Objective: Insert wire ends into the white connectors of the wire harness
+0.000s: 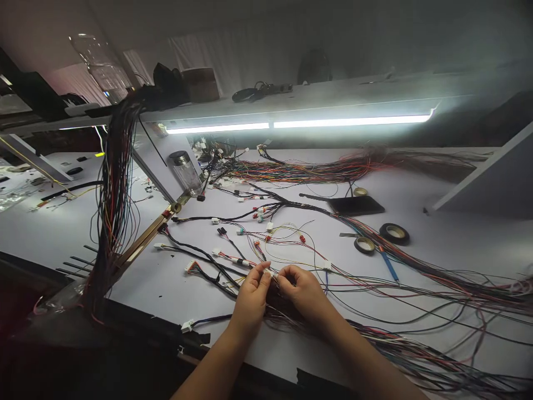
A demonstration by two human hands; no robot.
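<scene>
both hands meet near the front edge of the white table (458, 244). the left hand (250, 300) and the right hand (305, 291) are closed in a fingertip pinch on a small white connector (270, 273), which sits right between them, the thumbs and forefingers almost touching across it. thin coloured leads run from the connector up and to the right. under the right hand and wrist lies a dark wire bundle (375, 333) that trails off to the right along the table edge.

beyond the hands the table is strewn with branching harness wires (266, 208) tipped with more white and red plugs, close enough to tangle with the work. to the right, well apart from the hands, lie two tape rolls (394, 233), a blue pen (389, 266) and a flat black pad (356, 205). on the left a thick hanging sheaf of wires (114, 194) drops from the shelf, with a glass jar (186, 172) behind it. a bright light strip (300, 122) runs overhead.
</scene>
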